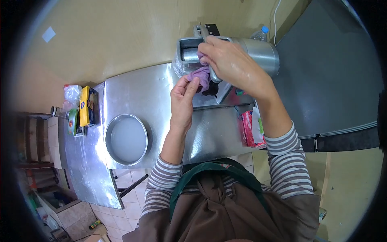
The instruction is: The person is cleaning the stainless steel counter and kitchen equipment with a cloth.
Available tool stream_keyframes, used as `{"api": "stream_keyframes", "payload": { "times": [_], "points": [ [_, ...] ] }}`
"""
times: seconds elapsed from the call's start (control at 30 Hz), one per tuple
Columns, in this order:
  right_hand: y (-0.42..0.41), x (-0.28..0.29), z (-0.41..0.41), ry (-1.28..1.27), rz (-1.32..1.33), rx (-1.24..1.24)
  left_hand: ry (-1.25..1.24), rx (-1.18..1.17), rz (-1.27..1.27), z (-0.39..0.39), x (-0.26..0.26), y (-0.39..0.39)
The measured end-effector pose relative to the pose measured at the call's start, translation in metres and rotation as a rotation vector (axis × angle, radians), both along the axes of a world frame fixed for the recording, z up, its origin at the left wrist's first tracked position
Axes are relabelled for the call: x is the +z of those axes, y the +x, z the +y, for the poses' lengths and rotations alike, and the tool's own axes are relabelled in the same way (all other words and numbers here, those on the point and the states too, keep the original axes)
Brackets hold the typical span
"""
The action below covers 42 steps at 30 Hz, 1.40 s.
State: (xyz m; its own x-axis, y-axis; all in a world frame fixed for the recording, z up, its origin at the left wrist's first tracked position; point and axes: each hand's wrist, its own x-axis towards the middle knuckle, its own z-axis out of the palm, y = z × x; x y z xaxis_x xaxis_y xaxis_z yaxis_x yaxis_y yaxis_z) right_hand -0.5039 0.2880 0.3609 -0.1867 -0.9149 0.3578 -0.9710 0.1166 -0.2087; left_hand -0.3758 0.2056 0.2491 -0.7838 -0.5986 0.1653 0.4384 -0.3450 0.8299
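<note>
A purple cloth (202, 76) is bunched between my two hands at a metal machine with a rectangular open-topped hopper (190, 62). My left hand (183, 93) pinches the cloth's lower end between thumb and fingers, in front of the machine. Above it, my right hand (225, 60) closes on the upper part of the cloth, beside a grey metal lever arm (214, 76) that it partly hides. A metal roller (190, 54) shows inside the hopper. Right of it lies the machine's cylindrical metal housing (260, 56).
A round metal pan (128, 140) of cloudy liquid stands on the steel table (145, 93). Farther left are a yellow box (88, 106) and a glass jar (59, 112). A red package (249, 128) lies near my right forearm; a capped plastic bottle (260, 34) stands behind the machine.
</note>
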Motion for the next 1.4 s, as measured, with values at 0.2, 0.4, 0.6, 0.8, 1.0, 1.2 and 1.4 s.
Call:
{"api": "stream_keyframes", "payload": {
  "times": [0.2,0.4,0.6,0.8,1.0,1.2,1.4],
  "points": [
    [0.04,-0.011,0.04,-0.216,-0.022,0.097,-0.043,0.128,0.012,-0.004,0.004,0.0],
    [0.035,-0.071,0.074,-0.187,-0.385,-0.151,-0.082,0.191,-0.007,-0.013,0.028,-0.022],
    [0.035,-0.155,0.048,-0.511,-1.741,0.111,-0.394,0.329,-0.033,-0.023,0.041,-0.054],
    [0.049,-0.199,0.045,-0.181,-1.617,0.136,-0.513,0.248,-0.211,-0.009,0.055,-0.03],
    [0.033,-0.216,0.063,-0.177,-1.443,-0.07,-0.488,0.258,-0.106,0.009,0.037,0.0],
    [0.007,-0.151,0.083,-0.607,-1.611,0.229,-0.343,0.204,-0.196,0.013,-0.003,0.023],
    [-0.01,-0.053,0.065,-0.801,-1.693,0.422,-0.218,0.036,-0.133,0.01,-0.008,0.014]
  ]
}}
